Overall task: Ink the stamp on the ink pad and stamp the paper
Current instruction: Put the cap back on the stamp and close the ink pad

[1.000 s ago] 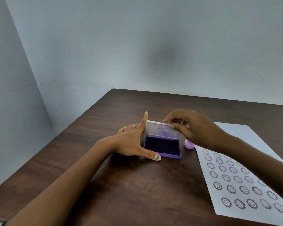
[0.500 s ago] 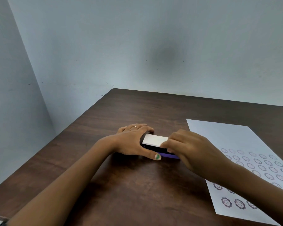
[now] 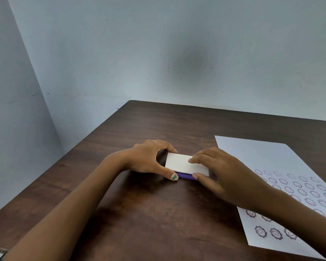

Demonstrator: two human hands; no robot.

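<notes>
The ink pad lies on the dark wooden table with its white lid down over the purple base. My left hand grips its left end, thumb at the front edge and fingers behind. My right hand rests on the lid's right side, fingertips pressing on top and thumb at the front corner. The white paper lies to the right, covered with several rows of purple flower-face stamp marks. The stamp itself is hidden, likely behind my right hand.
The table stands in a corner of pale blue walls. Its left edge runs diagonally close to my left forearm. My right forearm crosses the near part of the paper.
The ink pad's lid stood upright a second ago with the purple pad showing. My right hand has swung it down flat and now presses on it. The small purple stamp went out of sight.
</notes>
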